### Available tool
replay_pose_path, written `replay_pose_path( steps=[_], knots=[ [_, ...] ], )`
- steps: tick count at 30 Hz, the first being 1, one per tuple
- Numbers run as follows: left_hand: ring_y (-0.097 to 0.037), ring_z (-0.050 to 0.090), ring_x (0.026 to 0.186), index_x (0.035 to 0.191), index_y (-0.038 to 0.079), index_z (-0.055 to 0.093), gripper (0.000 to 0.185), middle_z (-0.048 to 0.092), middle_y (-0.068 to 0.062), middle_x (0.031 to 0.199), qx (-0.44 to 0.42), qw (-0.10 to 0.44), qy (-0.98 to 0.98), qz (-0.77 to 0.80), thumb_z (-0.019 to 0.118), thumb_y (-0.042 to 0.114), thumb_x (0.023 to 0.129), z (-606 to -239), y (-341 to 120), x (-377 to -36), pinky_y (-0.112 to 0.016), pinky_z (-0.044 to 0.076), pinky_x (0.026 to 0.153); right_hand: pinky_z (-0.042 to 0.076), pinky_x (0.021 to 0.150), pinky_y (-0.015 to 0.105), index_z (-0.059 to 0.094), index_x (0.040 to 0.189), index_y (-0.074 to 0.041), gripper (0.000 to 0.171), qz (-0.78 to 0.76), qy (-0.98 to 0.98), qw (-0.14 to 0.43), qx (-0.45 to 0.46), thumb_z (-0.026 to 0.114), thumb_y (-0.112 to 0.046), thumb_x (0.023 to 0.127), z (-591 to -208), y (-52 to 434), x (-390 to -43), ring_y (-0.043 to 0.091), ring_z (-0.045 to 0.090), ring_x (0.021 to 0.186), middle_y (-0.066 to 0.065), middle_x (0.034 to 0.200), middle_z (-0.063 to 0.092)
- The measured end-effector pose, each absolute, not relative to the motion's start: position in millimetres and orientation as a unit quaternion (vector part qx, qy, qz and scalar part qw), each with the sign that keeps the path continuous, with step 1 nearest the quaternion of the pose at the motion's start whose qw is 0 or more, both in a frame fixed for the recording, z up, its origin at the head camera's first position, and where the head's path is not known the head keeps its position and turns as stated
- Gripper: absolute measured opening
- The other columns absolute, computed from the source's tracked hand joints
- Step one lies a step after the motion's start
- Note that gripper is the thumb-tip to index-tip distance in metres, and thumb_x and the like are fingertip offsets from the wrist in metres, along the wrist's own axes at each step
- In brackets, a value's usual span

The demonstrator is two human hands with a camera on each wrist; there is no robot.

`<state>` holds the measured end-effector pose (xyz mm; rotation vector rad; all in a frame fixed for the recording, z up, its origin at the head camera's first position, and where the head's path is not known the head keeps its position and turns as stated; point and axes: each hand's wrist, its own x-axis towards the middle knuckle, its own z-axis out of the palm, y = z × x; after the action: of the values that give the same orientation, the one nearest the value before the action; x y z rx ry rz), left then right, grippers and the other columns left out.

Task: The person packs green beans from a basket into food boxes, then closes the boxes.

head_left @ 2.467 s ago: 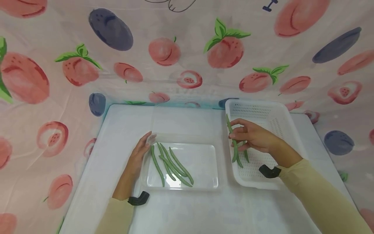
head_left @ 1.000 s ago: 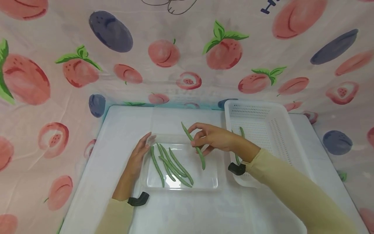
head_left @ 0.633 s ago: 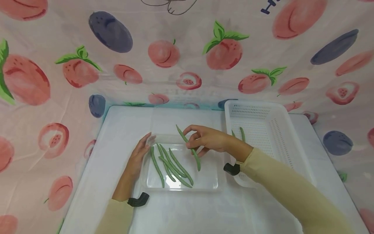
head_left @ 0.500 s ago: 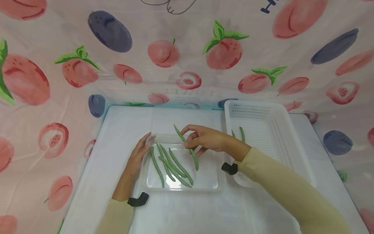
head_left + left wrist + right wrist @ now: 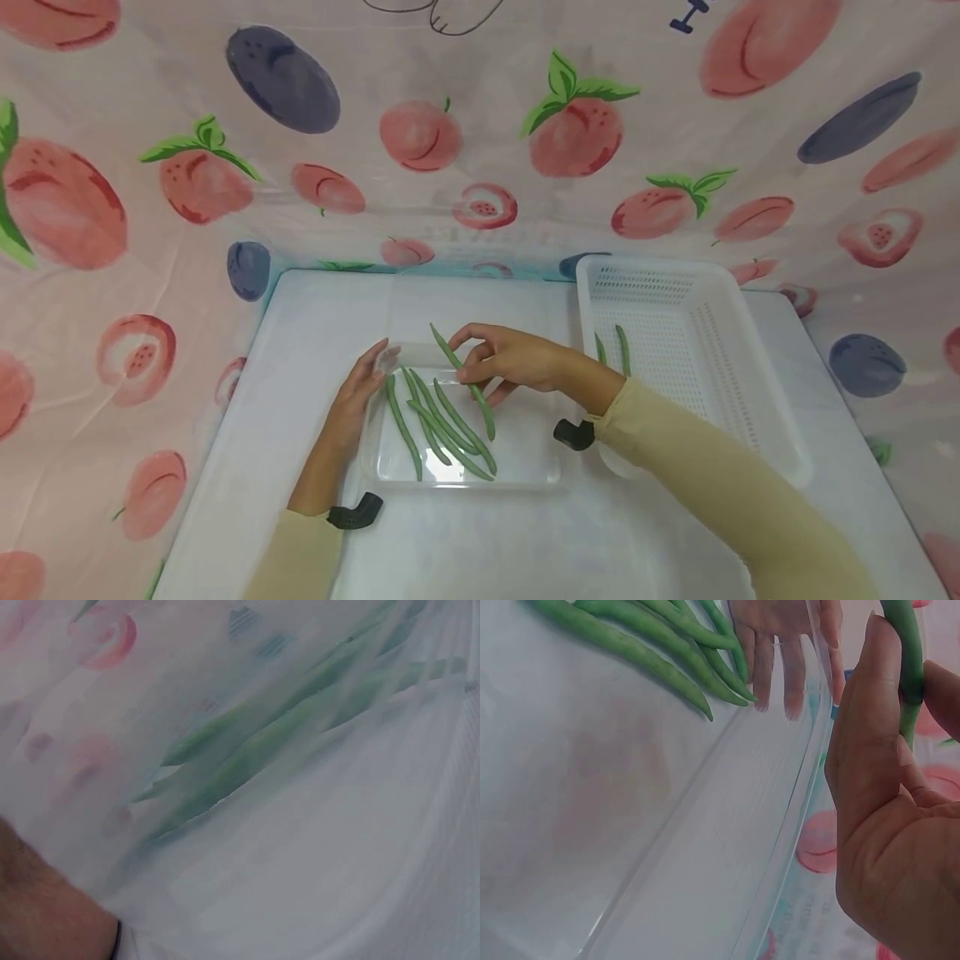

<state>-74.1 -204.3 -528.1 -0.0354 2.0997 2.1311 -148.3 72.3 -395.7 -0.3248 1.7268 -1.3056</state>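
My right hand (image 5: 513, 358) pinches a green bean (image 5: 480, 408) between thumb and fingers, above the clear plastic container (image 5: 528, 425). The bean slants, its upper end pointing back and left. Inside the container several green beans (image 5: 450, 425) lie toward the left, some crossing. My left hand (image 5: 354, 408) rests against the container's left wall near the back corner. Through that wall its fingers (image 5: 795, 675) look straight in the right wrist view. The left wrist view has beans (image 5: 262, 742) blurred behind the wall and only a bit of the left hand (image 5: 52, 900).
A white perforated basket (image 5: 750, 358) stands right of the container, with a few green beans (image 5: 623, 350) along its left side, partly hidden by the right forearm. Both containers are on a white table (image 5: 480, 542). A fruit-print cloth (image 5: 480, 100) hangs behind and at the sides.
My right hand has carried a bean from the basket leftward to over the container, drifting further left in the last second. The left hand and the container have stayed put.
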Motion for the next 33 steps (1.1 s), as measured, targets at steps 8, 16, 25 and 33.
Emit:
replay_pose_path(
  steps=[8, 16, 25, 33],
  knots=[
    [-0.025, 0.024, 0.157, 0.159, 0.029, 0.034, 0.054, 0.035, 0.009, 0.165, -0.008, 0.078, 0.696, 0.714, 0.043, 0.040, 0.108, -527.2, -203.9, -73.7, -0.064, 0.023, 0.122, 0.062, 0.063, 0.033, 0.051, 0.134, -0.018, 0.044, -0.530, 0.701, 0.460, -0.126, 0.072, -0.013, 0.096, -399.1, 66.4, -149.6, 0.019, 0.069, 0.086, 0.021, 0.109, 0.066],
    [-0.027, 0.025, 0.157, 0.160, 0.027, 0.033, 0.053, 0.033, 0.008, 0.166, -0.009, 0.081, 0.694, 0.715, 0.041, 0.035, 0.109, -525.3, -202.4, -73.6, -0.063, 0.027, 0.121, 0.063, 0.064, 0.033, 0.050, 0.136, -0.016, 0.047, -0.531, 0.699, 0.462, -0.129, 0.073, -0.015, 0.095, -398.7, 63.2, -149.4, 0.018, 0.069, 0.085, 0.007, 0.098, 0.067],
    [-0.029, 0.025, 0.157, 0.160, 0.030, 0.033, 0.051, 0.032, 0.010, 0.167, -0.017, 0.082, 0.703, 0.706, 0.040, 0.033, 0.109, -525.2, -202.7, -73.1, -0.064, 0.032, 0.117, 0.063, 0.064, 0.032, 0.048, 0.138, -0.012, 0.047, -0.527, 0.700, 0.465, -0.128, 0.071, -0.015, 0.097, -397.6, 61.0, -149.2, 0.018, 0.069, 0.084, 0.006, 0.098, 0.067],
    [-0.029, 0.024, 0.157, 0.160, 0.027, 0.033, 0.052, 0.032, 0.010, 0.167, -0.018, 0.081, 0.702, 0.707, 0.039, 0.030, 0.109, -526.3, -202.8, -72.1, -0.064, 0.030, 0.118, 0.063, 0.064, 0.032, 0.048, 0.138, -0.011, 0.048, -0.523, 0.701, 0.467, -0.128, 0.072, -0.017, 0.096, -397.4, 61.9, -148.8, 0.019, 0.069, 0.085, 0.008, 0.101, 0.066]
  ],
)
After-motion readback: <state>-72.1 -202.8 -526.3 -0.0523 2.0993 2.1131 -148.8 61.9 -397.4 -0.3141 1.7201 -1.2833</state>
